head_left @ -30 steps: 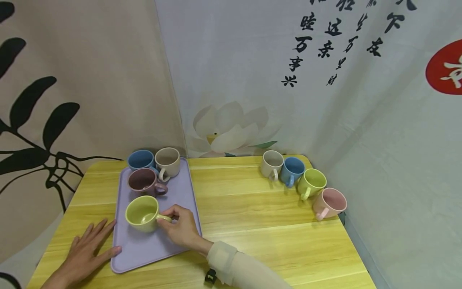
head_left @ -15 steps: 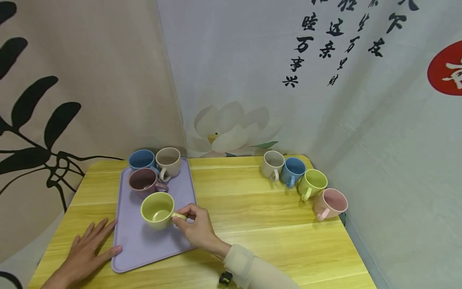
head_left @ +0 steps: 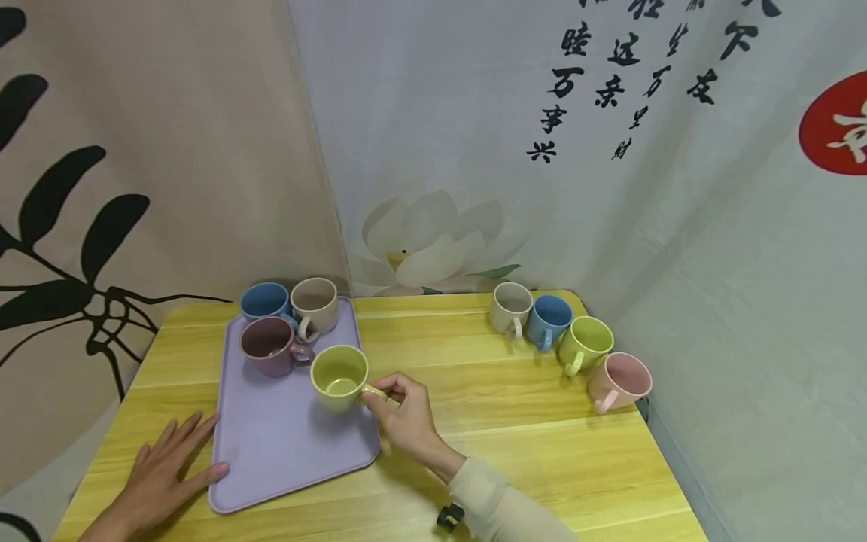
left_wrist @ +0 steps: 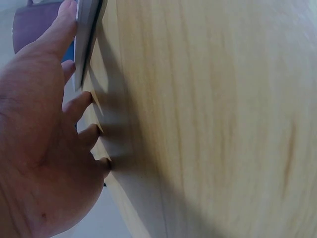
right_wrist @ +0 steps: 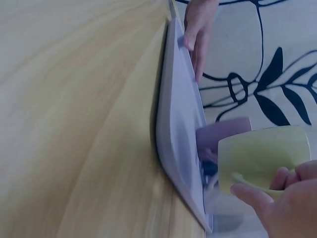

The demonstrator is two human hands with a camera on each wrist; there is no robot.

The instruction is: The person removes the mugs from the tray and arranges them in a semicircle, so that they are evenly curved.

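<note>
My right hand point(head_left: 410, 421) pinches the handle of a yellow-green cup point(head_left: 339, 380), held upright over the right part of a lilac tray point(head_left: 284, 444). In the right wrist view a gap shows between this cup point(right_wrist: 262, 153) and the tray point(right_wrist: 181, 109). My left hand point(head_left: 162, 467) lies with fingers spread at the tray's left edge, thumb and index fingertip right at the rim. In the left wrist view the left hand point(left_wrist: 39, 124) has its other fingertips on the table. A mauve cup point(head_left: 267, 342), a blue cup point(head_left: 264, 301) and a beige cup point(head_left: 314, 305) stand at the tray's far end.
On the right of the wooden table point(head_left: 460, 452), a row of cups runs along the edge: off-white point(head_left: 511, 305), blue point(head_left: 549, 320), yellow-green point(head_left: 585, 342) and pink point(head_left: 619, 380). A printed curtain point(head_left: 433, 150) hangs right behind the table.
My right hand has carried the yellow-green cup rightward and slightly away from me, from the tray's left-middle to its right side. The left hand and the other cups have stayed put.
</note>
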